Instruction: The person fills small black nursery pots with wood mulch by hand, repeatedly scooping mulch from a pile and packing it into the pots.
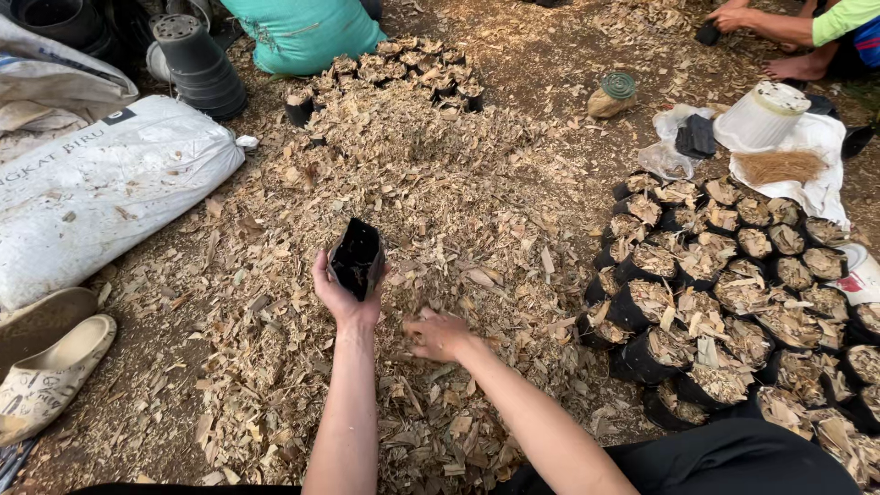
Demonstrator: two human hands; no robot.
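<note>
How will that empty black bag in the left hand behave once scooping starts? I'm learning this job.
The black bag looks thin and creased, so probably floppy and light. The left hand holds its mouth open; released, it would likely sag or tip on the loose wood chips.

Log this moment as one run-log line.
left hand: holds open black grow bag | right hand: down in wood chip pile | filled bags: clustered to the right

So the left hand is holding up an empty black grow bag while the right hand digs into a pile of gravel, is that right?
Not quite. In the head view, the left hand does hold up the empty black grow bag, but the right hand digs into dry wood chips, not gravel.
</note>
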